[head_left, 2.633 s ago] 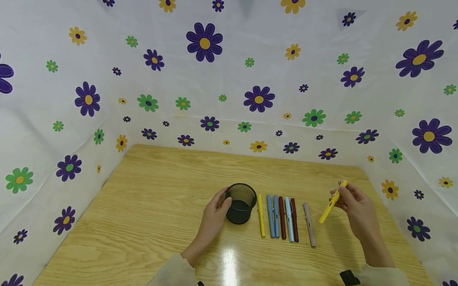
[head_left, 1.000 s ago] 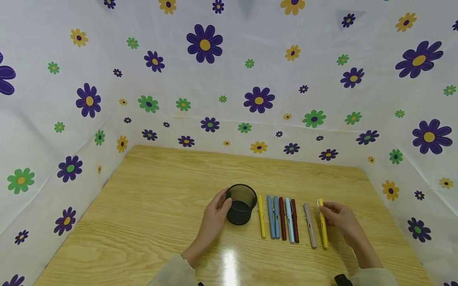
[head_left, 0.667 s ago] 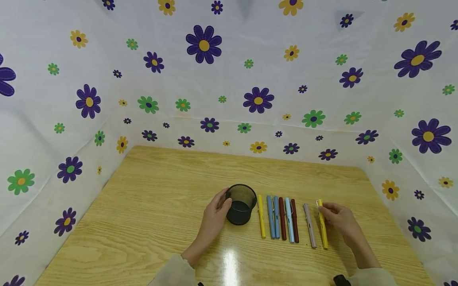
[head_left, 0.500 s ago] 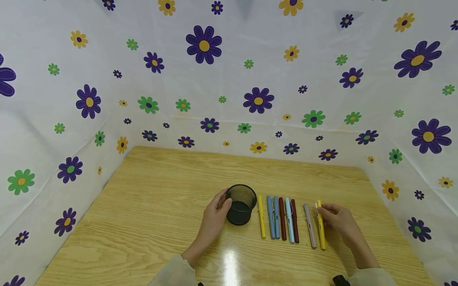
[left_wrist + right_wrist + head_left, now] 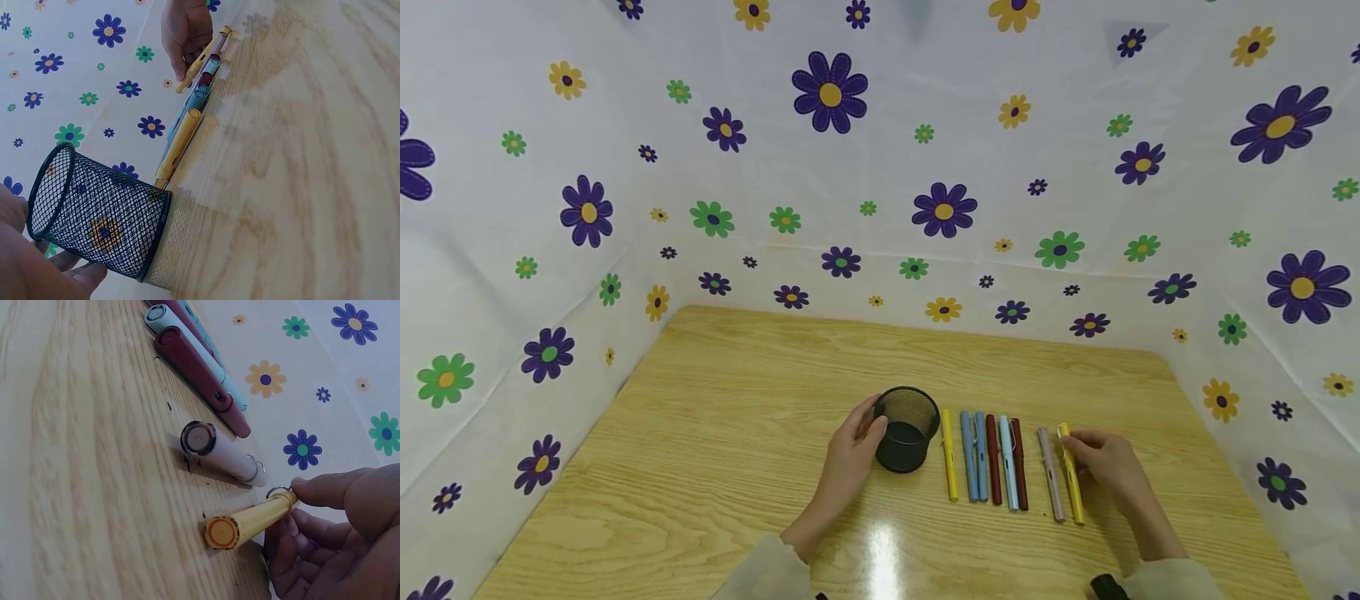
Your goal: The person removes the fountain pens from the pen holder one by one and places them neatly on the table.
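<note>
A black mesh pen cup [image 5: 901,457] stands upright on the wooden table, and my left hand [image 5: 847,457] grips its left side, thumb near the rim. To the right, my right hand [image 5: 1111,468] pinches a yellow pen [image 5: 1074,493] by its clip end, also visible in the right wrist view as a yellow pen [image 5: 253,522]. Its other end is at or close to the tabletop; I cannot tell whether it touches. Just left of it lies a mauve pen [image 5: 1051,477], nearly parallel. The cup looks empty through its mesh [image 5: 103,215].
Between cup and mauve pen lies a row: another yellow pen [image 5: 951,457], two blue pens [image 5: 970,458], a dark red pen [image 5: 994,462], a light blue pen [image 5: 1008,465] and a second dark red pen [image 5: 1019,467]. Flower-printed cloth [image 5: 842,167] surrounds the table [image 5: 737,400].
The right hand has brought the yellow pen down from above the table's right side, then shifted it left beside the mauve pen. The left hand and cup have stayed in place.
</note>
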The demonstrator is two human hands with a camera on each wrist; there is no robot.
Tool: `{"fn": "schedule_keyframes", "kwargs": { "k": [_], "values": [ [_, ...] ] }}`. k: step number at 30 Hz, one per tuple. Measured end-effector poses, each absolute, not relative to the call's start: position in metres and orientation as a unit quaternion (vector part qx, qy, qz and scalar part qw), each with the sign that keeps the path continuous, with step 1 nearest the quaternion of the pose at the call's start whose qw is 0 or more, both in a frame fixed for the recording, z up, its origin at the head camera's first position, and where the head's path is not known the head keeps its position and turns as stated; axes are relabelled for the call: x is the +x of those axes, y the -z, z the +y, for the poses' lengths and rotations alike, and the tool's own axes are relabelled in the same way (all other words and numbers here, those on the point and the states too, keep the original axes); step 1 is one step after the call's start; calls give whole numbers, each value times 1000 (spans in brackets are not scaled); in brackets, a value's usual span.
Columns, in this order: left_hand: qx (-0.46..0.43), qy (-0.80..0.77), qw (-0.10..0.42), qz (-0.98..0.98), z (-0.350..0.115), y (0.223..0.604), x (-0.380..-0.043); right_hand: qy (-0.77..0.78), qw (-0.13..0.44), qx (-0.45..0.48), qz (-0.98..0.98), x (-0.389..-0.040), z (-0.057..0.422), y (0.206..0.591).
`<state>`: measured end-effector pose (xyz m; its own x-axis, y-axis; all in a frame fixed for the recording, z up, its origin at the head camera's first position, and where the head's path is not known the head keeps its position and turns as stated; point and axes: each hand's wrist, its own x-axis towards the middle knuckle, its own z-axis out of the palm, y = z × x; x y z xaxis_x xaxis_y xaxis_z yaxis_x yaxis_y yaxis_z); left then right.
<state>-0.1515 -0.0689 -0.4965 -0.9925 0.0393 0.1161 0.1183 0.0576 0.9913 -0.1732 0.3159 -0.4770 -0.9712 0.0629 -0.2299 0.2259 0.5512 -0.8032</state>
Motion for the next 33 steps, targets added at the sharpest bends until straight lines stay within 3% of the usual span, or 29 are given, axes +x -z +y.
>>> {"fn": "schedule_keyframes", "kwargs": {
  "k": [33],
  "values": [
    [-57, 688, 33, -723, -69, 498, -152, 365, 35, 64, 928, -175, 304, 484]
  ]
}}
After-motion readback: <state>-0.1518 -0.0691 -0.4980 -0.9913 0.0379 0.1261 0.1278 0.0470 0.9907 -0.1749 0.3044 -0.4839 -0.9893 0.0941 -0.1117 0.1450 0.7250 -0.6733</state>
